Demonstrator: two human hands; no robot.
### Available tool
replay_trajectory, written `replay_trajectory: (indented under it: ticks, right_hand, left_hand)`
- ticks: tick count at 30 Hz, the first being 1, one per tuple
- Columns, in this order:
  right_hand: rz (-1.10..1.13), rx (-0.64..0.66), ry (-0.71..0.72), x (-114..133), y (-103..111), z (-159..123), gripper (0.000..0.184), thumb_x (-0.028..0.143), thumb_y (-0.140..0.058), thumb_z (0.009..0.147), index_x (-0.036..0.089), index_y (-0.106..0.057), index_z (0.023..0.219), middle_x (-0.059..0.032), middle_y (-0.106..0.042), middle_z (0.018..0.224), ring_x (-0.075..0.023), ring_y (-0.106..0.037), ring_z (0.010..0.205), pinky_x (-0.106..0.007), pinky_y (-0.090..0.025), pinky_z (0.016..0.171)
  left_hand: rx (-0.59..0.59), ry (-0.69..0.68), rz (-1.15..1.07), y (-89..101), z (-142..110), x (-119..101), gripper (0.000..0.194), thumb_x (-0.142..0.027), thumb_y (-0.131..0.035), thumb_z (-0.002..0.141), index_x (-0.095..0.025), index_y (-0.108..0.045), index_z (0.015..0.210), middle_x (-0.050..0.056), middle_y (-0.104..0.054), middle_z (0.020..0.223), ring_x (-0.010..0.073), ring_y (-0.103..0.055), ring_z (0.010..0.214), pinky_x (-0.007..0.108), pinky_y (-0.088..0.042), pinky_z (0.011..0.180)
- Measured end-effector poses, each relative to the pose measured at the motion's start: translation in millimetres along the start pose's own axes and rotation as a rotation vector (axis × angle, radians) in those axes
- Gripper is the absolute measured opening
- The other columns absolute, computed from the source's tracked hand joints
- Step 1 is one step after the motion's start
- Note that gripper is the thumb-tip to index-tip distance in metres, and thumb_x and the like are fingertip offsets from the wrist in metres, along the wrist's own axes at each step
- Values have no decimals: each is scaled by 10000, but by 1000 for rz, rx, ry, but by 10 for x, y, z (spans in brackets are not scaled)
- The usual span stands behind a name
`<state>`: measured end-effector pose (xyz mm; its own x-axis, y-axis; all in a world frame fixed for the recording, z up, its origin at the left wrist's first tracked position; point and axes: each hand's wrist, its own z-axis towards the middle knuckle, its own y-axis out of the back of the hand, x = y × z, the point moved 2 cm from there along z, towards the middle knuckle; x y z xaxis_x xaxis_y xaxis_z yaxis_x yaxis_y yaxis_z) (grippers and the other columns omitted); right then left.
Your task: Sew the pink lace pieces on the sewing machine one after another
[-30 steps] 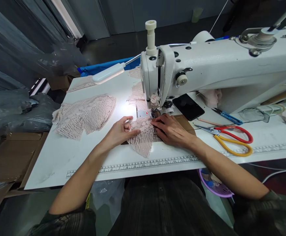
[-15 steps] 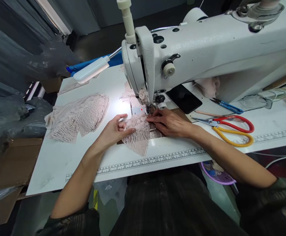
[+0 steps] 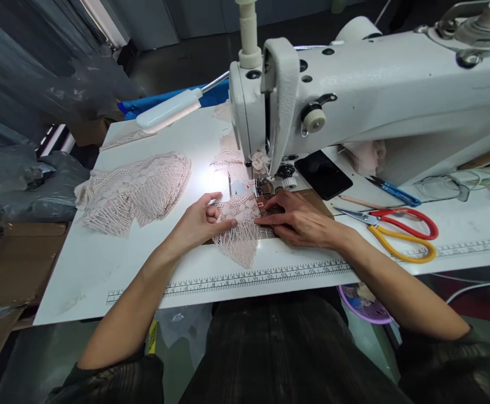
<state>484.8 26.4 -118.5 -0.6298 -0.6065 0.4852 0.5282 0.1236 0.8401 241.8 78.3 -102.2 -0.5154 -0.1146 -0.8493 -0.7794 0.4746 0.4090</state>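
Observation:
A small piece of pale pink lace [image 3: 240, 233] lies on the white table [image 3: 102, 269] in front of the sewing machine's presser foot [image 3: 260, 185]. My left hand [image 3: 200, 221] rests on its left edge, fingers stretched and pressing the lace flat. On the right edge lies my right hand [image 3: 299, 219], fingers extended flat, fingertips close to the needle area. The white sewing machine [image 3: 354, 95] stands over both hands. More lace trails behind the foot.
A larger pile of pink lace [image 3: 133, 191] lies at the left. Red and yellow scissors [image 3: 396, 230], blue snips [image 3: 394, 191], a pencil and a black phone [image 3: 323, 174] lie at the right. A lamp [image 3: 167, 109] lights the needle area. Cardboard boxes stand left of the table.
Both hands have stayed on the lace piece with only slight shifts near the presser foot. The view has swung a little as my head moved.

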Motion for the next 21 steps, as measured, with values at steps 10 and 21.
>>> replay_trajectory:
  ticks: [10,21]
  right_hand:
    - [-26,14,-20,14,-13,-2,362,181,-540,908,321,-711,1195,-101,-569,1191,-258,-505,1157,-484,-434,998]
    - [-5,10,-25,21,-13,11,391,154,-541,889,310,-708,1207,-103,-585,1183,-263,-514,1152,-485,-448,983]
  left_hand:
    - [-14,-31,54,17,0,23,855,-455,-818,691,-168,-435,1399,-80,-464,692,81,-439,529,205,-330,495]
    - [-44,-43,49,10,24,61,884,-489,-819,687,-152,-434,1408,-76,-466,667,103,-462,551,211,-348,501]
